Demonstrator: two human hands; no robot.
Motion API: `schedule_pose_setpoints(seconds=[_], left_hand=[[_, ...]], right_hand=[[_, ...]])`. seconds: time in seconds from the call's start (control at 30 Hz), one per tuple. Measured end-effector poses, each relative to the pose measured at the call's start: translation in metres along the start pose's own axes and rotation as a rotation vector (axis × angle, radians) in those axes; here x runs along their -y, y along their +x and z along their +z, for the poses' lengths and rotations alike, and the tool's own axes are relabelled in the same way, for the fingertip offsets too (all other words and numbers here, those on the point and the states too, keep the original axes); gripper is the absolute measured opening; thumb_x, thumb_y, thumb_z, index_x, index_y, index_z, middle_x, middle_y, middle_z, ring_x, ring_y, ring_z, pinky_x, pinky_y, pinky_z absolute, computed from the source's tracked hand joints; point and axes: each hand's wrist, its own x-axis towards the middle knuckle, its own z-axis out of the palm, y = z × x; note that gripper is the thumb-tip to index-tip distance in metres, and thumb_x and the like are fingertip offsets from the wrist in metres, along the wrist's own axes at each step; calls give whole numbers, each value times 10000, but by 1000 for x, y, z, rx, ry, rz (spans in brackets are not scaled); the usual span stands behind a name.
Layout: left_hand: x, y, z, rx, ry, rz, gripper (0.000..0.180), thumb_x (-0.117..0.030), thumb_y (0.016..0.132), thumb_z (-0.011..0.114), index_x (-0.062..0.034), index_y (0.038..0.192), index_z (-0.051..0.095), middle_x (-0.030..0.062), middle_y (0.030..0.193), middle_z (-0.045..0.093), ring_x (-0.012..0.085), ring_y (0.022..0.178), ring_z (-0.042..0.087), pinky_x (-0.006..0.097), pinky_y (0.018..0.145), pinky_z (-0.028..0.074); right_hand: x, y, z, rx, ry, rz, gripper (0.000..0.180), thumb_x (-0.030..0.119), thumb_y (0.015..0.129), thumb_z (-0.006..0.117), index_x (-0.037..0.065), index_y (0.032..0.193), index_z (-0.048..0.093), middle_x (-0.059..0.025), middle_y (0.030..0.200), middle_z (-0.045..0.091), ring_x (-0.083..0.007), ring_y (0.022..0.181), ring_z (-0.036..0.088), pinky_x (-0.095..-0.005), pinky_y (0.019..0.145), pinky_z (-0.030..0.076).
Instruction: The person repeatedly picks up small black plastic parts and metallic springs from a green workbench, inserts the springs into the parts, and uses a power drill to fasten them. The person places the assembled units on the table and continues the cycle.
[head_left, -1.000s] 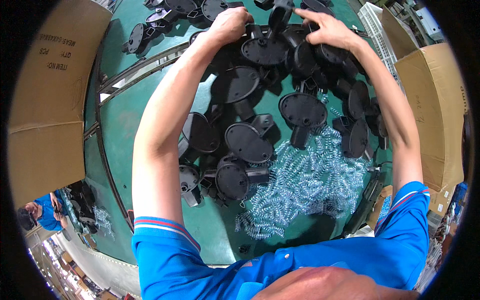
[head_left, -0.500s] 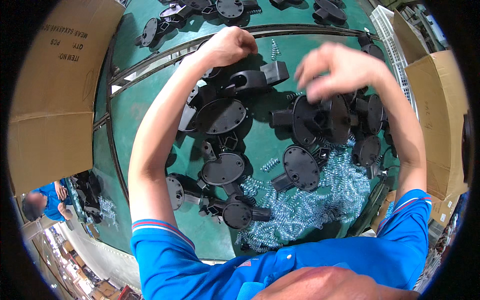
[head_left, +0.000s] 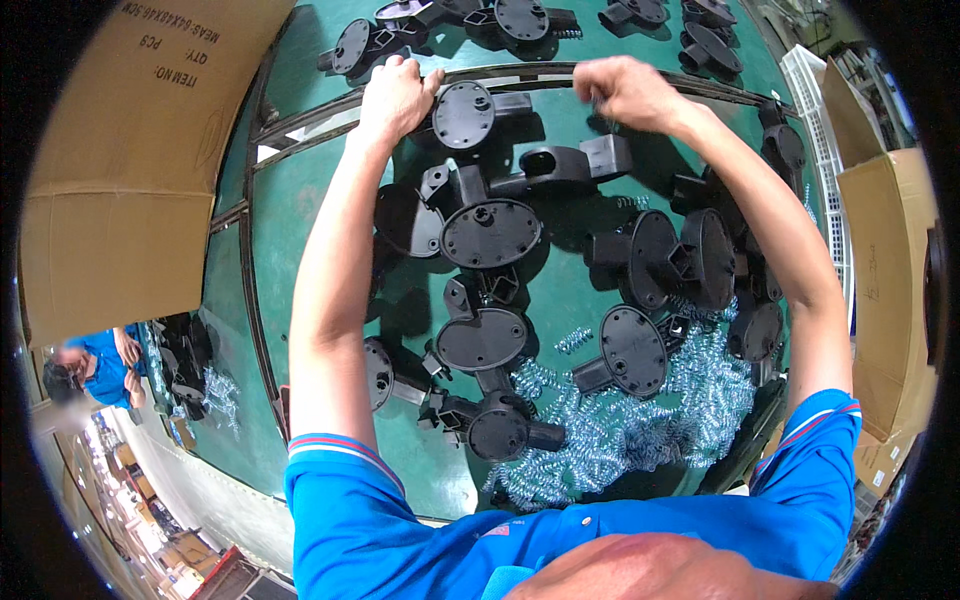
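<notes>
At the far side of the green table my left hand [head_left: 398, 98] is curled, its fingertips beside the left rim of a black oval plastic housing [head_left: 464, 116]. What it grips, if anything, is hidden behind the fingers. To the right, my right hand [head_left: 628, 92] pinches a small coil spring [head_left: 599, 104], mostly covered by the fingers. Between my arms lie more black housings with oval plates, among them one with a screw-studded rim [head_left: 490, 234] and one on its side with a square end [head_left: 556, 167]. A heap of shiny coil springs [head_left: 640, 430] lies nearer to me.
A dark metal rail [head_left: 510, 72] crosses behind my hands, with more black housings [head_left: 522, 18] beyond. Cardboard boxes stand at left [head_left: 120, 240] and right [head_left: 890, 280], beside a white plastic crate [head_left: 822, 150]. A co-worker in blue [head_left: 105, 365] sits at far left.
My left hand has moved left, uncovering the oval housing. My right hand has reached away from me, over where a loose spring stood, and its fingers have closed. The whole view has shifted slightly.
</notes>
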Motion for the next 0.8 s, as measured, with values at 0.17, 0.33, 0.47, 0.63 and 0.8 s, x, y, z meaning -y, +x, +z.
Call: schedule_pose_setpoints(seconds=[0.17, 0.33, 0.47, 0.63, 0.8], left_hand=[[7, -7, 10, -190, -82, -36, 356, -320, 897, 545, 20, 888, 652, 225, 968, 609, 399, 937, 601, 476, 848, 489], [-11, -29, 13, -285, -131, -54, 314, -296, 852, 572, 1, 834, 669, 180, 941, 625, 372, 934, 601, 459, 846, 502], [-14, -36, 5, -214, -83, -108, 266, -253, 849, 570, -27, 906, 699, 158, 1038, 639, 357, 1011, 594, 449, 873, 509], [-5, -54, -14, -47, -438, -144, 317, -286, 915, 518, -35, 993, 694, 193, 1038, 618, 369, 1039, 585, 440, 904, 475], [-25, -83, -16, 20, -502, -53, 482, -425, 940, 529, -60, 1235, 640, 213, 1312, 571, 353, 1288, 488, 385, 1056, 398]], right_hand=[[-53, 44, 12, -401, -325, 134, 315, 113, 812, 510, 129, 1115, 594, -125, 1050, 659, -307, 1033, 644, -443, 866, 524], [-66, 57, 31, -381, -358, 237, 277, 226, 869, 548, 140, 1125, 613, -109, 1103, 615, -311, 1054, 615, -439, 892, 511], [-68, 61, 35, -307, -346, 227, 234, 238, 881, 582, 146, 1090, 634, -103, 1045, 616, -302, 996, 625, -430, 862, 507], [-68, 60, 20, -398, -75, 254, 228, 135, 823, 700, 124, 1049, 722, -101, 990, 716, -231, 887, 686, -388, 751, 549], [-47, 13, -4, -244, 703, 511, 297, 59, 819, 722, 32, 1112, 689, -97, 988, 689, -159, 798, 664, -299, 674, 570]])
